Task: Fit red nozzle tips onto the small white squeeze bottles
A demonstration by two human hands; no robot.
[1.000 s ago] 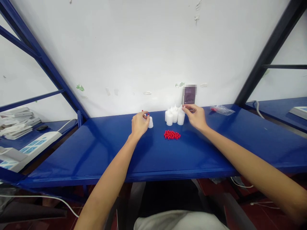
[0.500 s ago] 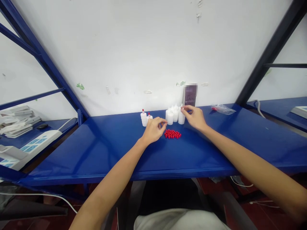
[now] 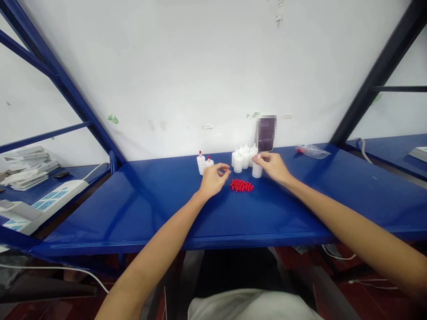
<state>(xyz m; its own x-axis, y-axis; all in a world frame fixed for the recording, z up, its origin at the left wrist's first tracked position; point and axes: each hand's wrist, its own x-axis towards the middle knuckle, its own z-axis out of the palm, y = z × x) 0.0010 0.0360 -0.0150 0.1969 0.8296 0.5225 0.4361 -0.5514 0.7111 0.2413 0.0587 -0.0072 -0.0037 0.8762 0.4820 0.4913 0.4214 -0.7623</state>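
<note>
So my right hand (image 3: 265,161) has its grip on the top of one smooth, round white plastic bottle (image 3: 257,170), upright near the bottle cluster (image 3: 246,159), count unclear. Left hand's (image 3: 214,178) grip is narrow, tips slightly apart, just above a few dozen tiny glossy red caps (image 3: 241,186) on the blue bench (image 3: 140,202). Two red-tipped bottles (image 3: 201,164) stand left.

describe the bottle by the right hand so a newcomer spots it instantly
On the blue table, find the pile of red caps. Just beyond its right end is a white bottle. Unlike the white cluster behind it, its top is pinched by the right hand.
</note>
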